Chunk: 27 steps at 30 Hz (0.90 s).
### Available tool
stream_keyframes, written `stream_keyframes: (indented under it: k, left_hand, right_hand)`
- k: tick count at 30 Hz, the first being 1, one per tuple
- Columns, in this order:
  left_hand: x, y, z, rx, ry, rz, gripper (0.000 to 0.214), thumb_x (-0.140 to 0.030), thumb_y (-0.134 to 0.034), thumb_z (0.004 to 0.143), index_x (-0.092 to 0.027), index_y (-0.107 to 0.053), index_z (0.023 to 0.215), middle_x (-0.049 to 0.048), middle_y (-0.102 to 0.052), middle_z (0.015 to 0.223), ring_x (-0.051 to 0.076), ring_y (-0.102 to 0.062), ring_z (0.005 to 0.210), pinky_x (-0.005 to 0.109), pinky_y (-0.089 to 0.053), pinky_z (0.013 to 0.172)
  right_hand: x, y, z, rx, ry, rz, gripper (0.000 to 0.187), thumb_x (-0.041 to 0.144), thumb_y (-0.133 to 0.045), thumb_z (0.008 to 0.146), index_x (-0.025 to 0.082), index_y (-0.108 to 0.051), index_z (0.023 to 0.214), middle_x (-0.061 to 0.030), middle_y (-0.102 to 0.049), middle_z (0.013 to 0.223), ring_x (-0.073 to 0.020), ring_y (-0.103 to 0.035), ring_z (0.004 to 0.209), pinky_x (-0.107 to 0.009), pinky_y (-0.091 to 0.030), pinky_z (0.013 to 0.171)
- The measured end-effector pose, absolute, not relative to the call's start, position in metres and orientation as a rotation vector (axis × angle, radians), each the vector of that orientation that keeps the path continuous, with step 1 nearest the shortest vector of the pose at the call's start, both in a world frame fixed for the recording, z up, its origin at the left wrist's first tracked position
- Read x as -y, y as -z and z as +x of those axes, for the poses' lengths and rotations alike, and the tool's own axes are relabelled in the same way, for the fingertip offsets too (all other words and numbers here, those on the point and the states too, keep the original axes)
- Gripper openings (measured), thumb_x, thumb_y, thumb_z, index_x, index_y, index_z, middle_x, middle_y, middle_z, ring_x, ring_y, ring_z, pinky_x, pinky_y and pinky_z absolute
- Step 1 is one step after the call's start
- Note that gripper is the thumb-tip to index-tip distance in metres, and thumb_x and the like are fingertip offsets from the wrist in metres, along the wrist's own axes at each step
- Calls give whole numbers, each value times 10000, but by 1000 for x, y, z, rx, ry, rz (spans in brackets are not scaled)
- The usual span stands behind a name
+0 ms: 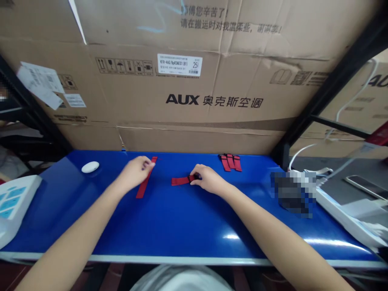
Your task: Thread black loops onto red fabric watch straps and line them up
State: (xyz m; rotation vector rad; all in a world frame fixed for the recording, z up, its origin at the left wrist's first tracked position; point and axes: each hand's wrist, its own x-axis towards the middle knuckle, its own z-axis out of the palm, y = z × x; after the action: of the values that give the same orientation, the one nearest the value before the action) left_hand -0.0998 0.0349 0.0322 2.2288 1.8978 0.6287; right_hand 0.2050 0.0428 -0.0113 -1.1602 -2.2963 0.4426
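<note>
My left hand (pixel 135 171) rests on the blue table (pixel 182 218), fingers curled and pinching the upper end of a long red strap (pixel 144 183) that lies slanted on the surface. My right hand (pixel 207 178) is closed on the right end of a shorter red strap (pixel 181 180), where a small black piece shows at its fingertips. A small pile of red straps with black parts (pixel 230 162) lies beyond my right hand near the table's back edge.
A large AUX cardboard box (pixel 194 81) walls the back. A white oval object (pixel 90 166) lies at left, a white device with blue keys (pixel 13 202) at the left edge. White trays, cables and a blurred patch (pixel 292 194) sit right.
</note>
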Motion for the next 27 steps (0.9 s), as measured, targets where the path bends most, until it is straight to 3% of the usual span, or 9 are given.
stream_keyframes:
  k: [4, 8, 12, 15, 20, 24, 27]
  left_hand:
    - [-13, -7, -30, -1386, -677, 2580, 449, -512, -605, 844, -188, -627, 1154, 107, -643, 1130, 273, -594, 1058, 392, -440, 954]
    - [-5, 4, -9, -1266, -671, 2546, 350, -481, -688, 795, -198, -690, 1002, 71, -674, 941, 256, -615, 925, 368, -471, 848]
    - [-4, 0, -15, -1266, -750, 2176, 306, -430, -744, 746, -212, -707, 958, 31, -704, 928, 212, -642, 840, 317, -490, 770]
    - [-5, 0, -17, -1213, -775, 2034, 321, -405, -736, 750, -211, -698, 1003, 25, -718, 971, 209, -652, 880, 318, -497, 810]
    - [-7, 5, -15, -1179, -836, 2033, 382, -379, -738, 747, -222, -669, 1089, 28, -710, 1086, 216, -651, 987, 325, -490, 880]
    - [-7, 4, -16, -1199, -872, 2090, 321, -357, -736, 753, -221, -686, 1040, 25, -720, 1037, 211, -663, 945, 322, -491, 859]
    - [-6, 0, -17, -1194, -878, 2157, 306, -326, -743, 750, -229, -695, 1036, 21, -719, 1021, 206, -663, 927, 319, -488, 852]
  right_hand:
    - [-39, 19, 191, 2169, -637, -1093, 238, 200, -801, 681, 188, -634, 850, -10, -614, 842, -145, -559, 732, -277, -427, 685]
    - [-36, 23, 185, 1996, -1017, -990, 267, 266, -788, 684, 189, -596, 852, -2, -626, 831, -130, -566, 669, -264, -431, 627]
    - [-38, 20, 186, 1793, -1455, -874, 356, 320, -823, 635, 188, -566, 844, 6, -638, 767, -155, -606, 723, -280, -452, 678]
    - [-40, 19, 188, 1684, -1615, -795, 374, 309, -848, 599, 187, -565, 810, 9, -647, 778, -150, -607, 748, -283, -449, 727]
    - [-39, 17, 188, 1657, -1663, -766, 349, 323, -852, 600, 188, -572, 759, 11, -645, 814, -150, -600, 772, -290, -440, 768]
    - [-38, 14, 184, 1821, -1441, -816, 253, 403, -771, 705, 185, -651, 754, -26, -645, 935, -181, -591, 895, -332, -419, 881]
    - [-38, 12, 184, 1814, -1330, -807, 243, 375, -735, 731, 182, -606, 658, -37, -629, 1017, -203, -573, 993, -354, -392, 941]
